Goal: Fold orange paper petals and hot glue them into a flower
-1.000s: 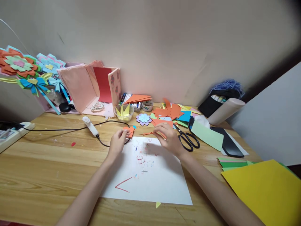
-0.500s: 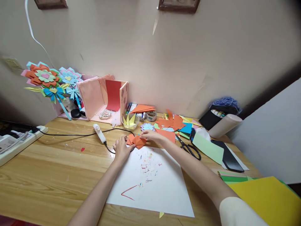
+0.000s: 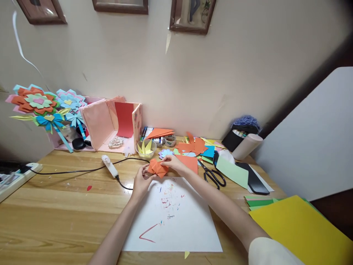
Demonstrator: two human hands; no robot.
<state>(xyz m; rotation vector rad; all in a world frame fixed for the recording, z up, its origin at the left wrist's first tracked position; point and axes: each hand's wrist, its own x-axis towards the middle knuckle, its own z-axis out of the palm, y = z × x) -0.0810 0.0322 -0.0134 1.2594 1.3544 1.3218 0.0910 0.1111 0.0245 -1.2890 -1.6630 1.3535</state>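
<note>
In the head view both hands meet over the far edge of a white sheet [image 3: 176,217] on the wooden table [image 3: 55,206]. The left hand [image 3: 142,180] and the right hand [image 3: 173,163] are together, each pinching one side of a folded orange paper [image 3: 157,168], which is held just above the table between them, near the sheet's far edge. The sheet bears coloured smudges and a red angle mark.

Just left of the hands lies a white tool [image 3: 109,165] on a black cord [image 3: 68,171] that runs to a power strip [image 3: 13,176] at the left edge. Right of the hands lie black scissors [image 3: 211,176], a pale green card [image 3: 232,171] and a black case [image 3: 253,181]. Behind them sit a clear cup [image 3: 146,148] with yellow paper, a tape roll [image 3: 170,140], markers [image 3: 146,131] and a heap of orange scraps [image 3: 193,147]. A pink box [image 3: 104,117] and paper flowers [image 3: 41,105] stand by the wall. A yellow sheet [image 3: 298,232] fills the near right corner.
</note>
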